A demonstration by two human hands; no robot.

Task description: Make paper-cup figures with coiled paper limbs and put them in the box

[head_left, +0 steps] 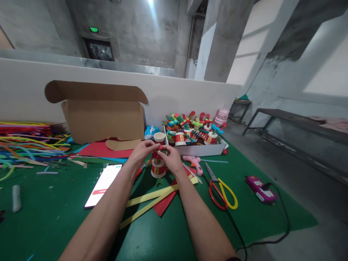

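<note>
My left hand (143,153) and my right hand (172,158) meet at the centre, fingertips pinching a small red piece (160,148). Just under it stands an upside-down red and white paper cup (158,169) with red parts on top; whether the pinched piece is joined to the cup is hidden by my fingers. A second paper cup (159,137) is right behind my fingertips. Yellow paper strips (152,197) and a red paper sheet (165,203) lie below my hands. A pink glue gun (193,161) rests beside my right hand.
Scissors (221,190) and a purple power block (261,189) with a black cable lie at right. A white box (199,150) holds several cup figures. A phone (102,186), coloured strips (32,145), a glue stick (16,198) and an open cardboard box (104,121) occupy the left.
</note>
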